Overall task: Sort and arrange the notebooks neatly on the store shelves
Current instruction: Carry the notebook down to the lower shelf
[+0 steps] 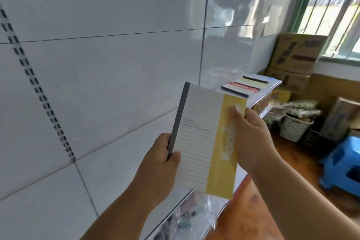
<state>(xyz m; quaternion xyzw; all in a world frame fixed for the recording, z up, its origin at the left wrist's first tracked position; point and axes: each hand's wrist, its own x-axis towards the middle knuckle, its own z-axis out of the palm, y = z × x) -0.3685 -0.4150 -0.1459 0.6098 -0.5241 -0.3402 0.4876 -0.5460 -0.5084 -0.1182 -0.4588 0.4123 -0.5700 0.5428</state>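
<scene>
- The white tiled wall fills most of the view, with a slotted shelf upright running down its left side.
- The shelf juts from the wall to the right; a row of notebooks lies flat on it, overlapping one another, their dark spines showing.
- Beyond it sit cardboard boxes, a white basket and a blue stool on the floor.
- The notebook in hand (white and yellow cover, dark spine) is held up off the shelf, in front of the wall.
- The left hand grips it at the spine edge; the right hand pinches the yellow edge.
- Step in hand, as I judge it: checking or orienting this notebook before shelving. The next move calls for carrying it to the row and laying it flat, spine matched to the others.
</scene>
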